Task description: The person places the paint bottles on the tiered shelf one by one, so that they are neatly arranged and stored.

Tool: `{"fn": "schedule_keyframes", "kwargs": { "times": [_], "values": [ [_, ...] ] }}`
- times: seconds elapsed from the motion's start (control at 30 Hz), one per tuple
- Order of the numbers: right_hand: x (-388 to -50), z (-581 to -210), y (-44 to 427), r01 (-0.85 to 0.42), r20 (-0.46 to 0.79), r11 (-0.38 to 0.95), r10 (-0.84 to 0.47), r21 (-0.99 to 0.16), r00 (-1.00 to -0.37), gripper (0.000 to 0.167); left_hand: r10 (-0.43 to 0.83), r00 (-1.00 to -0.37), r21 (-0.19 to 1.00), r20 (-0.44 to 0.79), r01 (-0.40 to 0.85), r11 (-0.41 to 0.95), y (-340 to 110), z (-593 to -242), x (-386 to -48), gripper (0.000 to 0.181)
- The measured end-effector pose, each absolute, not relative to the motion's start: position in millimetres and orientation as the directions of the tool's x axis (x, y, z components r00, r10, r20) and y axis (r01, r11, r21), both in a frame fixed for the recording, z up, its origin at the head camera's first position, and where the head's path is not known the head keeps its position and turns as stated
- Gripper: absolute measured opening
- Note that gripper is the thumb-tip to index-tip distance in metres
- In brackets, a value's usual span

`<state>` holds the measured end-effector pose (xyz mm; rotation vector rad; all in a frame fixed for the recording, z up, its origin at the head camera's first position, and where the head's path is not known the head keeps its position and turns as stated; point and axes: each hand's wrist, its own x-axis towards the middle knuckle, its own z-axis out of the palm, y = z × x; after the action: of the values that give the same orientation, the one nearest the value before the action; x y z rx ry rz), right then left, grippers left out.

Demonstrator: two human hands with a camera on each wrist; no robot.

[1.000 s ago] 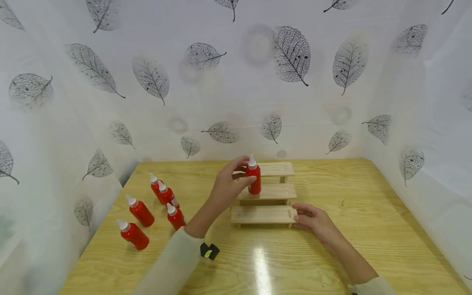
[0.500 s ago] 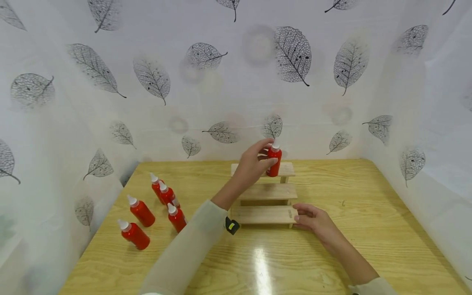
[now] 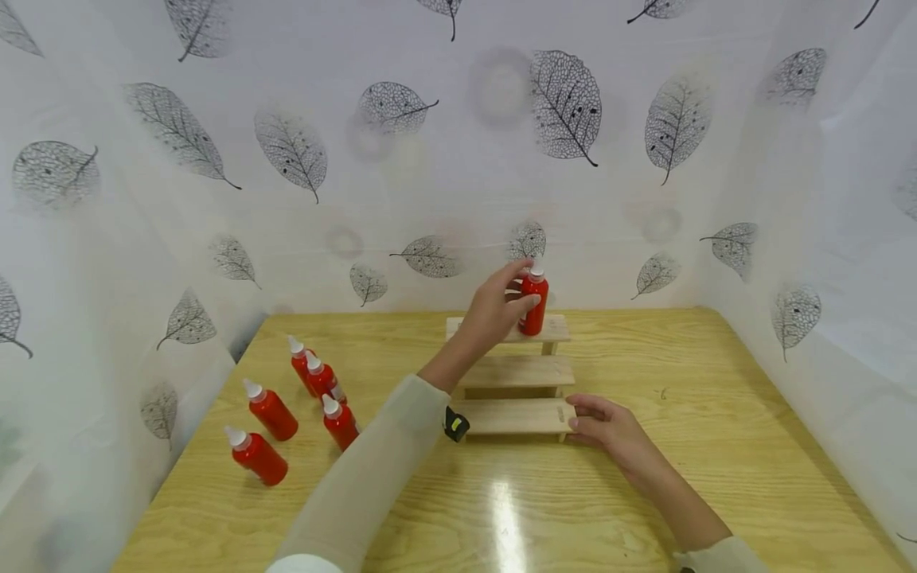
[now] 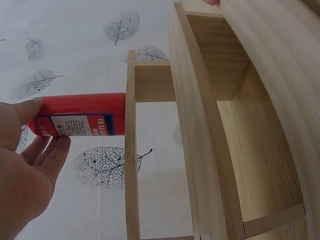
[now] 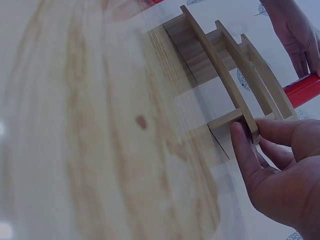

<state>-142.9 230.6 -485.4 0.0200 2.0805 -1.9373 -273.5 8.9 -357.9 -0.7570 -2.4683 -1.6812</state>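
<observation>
My left hand (image 3: 494,306) grips a red squeeze bottle (image 3: 533,306) with a white pointed cap, thumb on one side and fingers on the other. The bottle is upright on the top step of a small three-step wooden rack (image 3: 516,372), toward its right end. In the left wrist view the base of the bottle (image 4: 82,114) meets the top board, and its printed label shows. My right hand (image 3: 612,430) pinches the right end of the lowest step; the right wrist view shows thumb and fingers on either side of that board (image 5: 225,82).
Several more red bottles with white caps stand on the table's left side, among them one at the front (image 3: 259,458) and one nearer the rack (image 3: 340,423). White leaf-printed cloth (image 3: 458,199) encloses the back and sides of the wooden table (image 3: 716,446).
My left hand has carried the bottle up and right from before the middle step to the top step, then slightly back. The right hand has stayed on the lowest step.
</observation>
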Motion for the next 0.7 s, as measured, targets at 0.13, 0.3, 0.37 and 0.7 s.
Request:
{"fn": "schedule_keyframes", "kwargs": {
  "times": [0.13, 0.3, 0.37, 0.7],
  "values": [
    [-143.1, -485.2, 231.1, 0.203, -0.218, 0.095, -0.195, -0.975, -0.956, 0.056, 0.362, -0.876, 0.858, 0.318, 0.429, 0.284, 8.8, -357.9, -273.6, 0.057],
    [-143.2, -486.1, 231.3, 0.205, -0.22, 0.094, -0.196, -0.974, -0.956, 0.057, 0.343, -0.885, 0.86, 0.314, 0.418, 0.292, 6.2, -358.7, -270.9, 0.06],
    [-143.5, -486.6, 231.4, 0.203, -0.218, 0.092, -0.197, -0.975, -0.956, 0.057, 0.32, -0.892, 0.855, 0.319, 0.417, 0.309, 2.0, -358.5, -266.3, 0.061],
    [-143.0, -485.7, 230.6, 0.216, -0.229, 0.086, -0.194, -0.973, -0.954, 0.056, 0.32, -0.835, 0.779, 0.449, 0.541, 0.318, -51.7, -354.5, -212.8, 0.057]
  ]
}}
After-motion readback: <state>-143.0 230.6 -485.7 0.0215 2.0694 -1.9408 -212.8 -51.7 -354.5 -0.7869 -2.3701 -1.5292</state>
